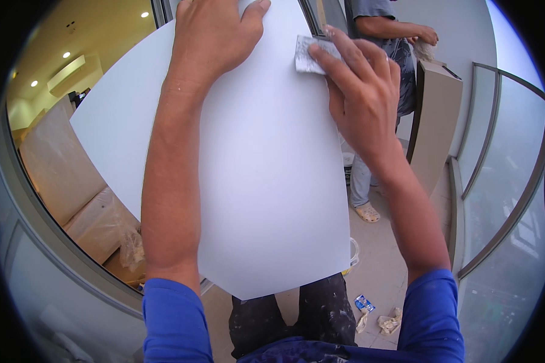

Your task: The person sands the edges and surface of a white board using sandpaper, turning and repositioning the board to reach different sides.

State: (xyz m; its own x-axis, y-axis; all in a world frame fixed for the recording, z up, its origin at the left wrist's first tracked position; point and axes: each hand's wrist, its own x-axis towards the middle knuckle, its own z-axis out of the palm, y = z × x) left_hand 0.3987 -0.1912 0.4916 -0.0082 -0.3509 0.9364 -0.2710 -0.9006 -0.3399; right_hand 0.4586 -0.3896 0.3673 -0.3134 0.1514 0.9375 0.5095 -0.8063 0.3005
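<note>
Head view: left hand (215, 36) flat on white panel (266, 181); right hand (360, 91) pinching sandpaper piece (306, 54) against it.

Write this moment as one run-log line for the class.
left hand: flat on white panel | right hand: pressing grey sanding pad to panel's right edge | nearby: second person standing behind

place: balcony of a home under renovation | glass railing (502, 181) curves along one side | beyond the railing: tiled floor (381, 272) littered with scraps | opposite the railing: window onto room with plastic-wrapped furniture (72, 181), ceiling spotlights
</note>
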